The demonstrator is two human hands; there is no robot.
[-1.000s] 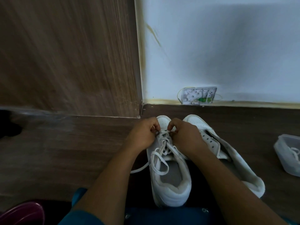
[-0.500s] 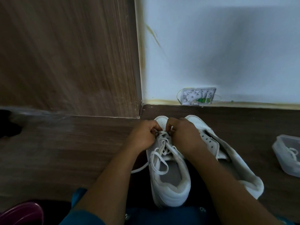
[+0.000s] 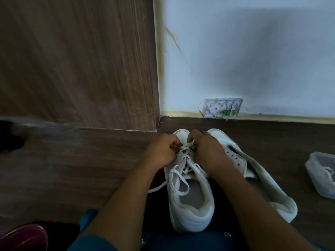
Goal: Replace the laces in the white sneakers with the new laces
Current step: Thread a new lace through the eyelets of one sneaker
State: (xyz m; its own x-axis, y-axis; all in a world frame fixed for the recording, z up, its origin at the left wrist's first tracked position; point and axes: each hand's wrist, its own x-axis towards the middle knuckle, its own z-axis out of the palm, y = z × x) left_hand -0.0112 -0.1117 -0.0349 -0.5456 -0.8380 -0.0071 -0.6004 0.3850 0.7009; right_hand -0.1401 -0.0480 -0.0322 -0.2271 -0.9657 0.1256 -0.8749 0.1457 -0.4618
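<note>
Here, the white lace [image 3: 181,154] crosses through the front eyelets of the near sneaker [image 3: 192,214], which stands on the dark wooden floor [image 3: 90,169] with its toe toward the wall and its heel by the person's lap. A loose loop of the lace lies over the shoe's opening, and one strand trails onto the floor at its left side.

The left hand [image 3: 161,153] has its fingers curled in, pinching the lace at the eyelets nearest the toe. The right hand [image 3: 206,151] pinches a lace end just opposite, thumb and fingertips together on it. The two hands are nearly touching.

The second sneaker [image 3: 268,183] lies tilted just beside on the right, its eyelet holes showing. Well apart at the right edge sits a clear plastic container [image 3: 315,178] with a coiled lace [image 3: 328,172] inside.

Beyond the toes, a wall plate [image 3: 223,107] with green wiring sits low on the pale wall [image 3: 253,51], next to a wood-grain panel [image 3: 72,60]. A maroon object [image 3: 23,238] shows at the bottom left corner.
</note>
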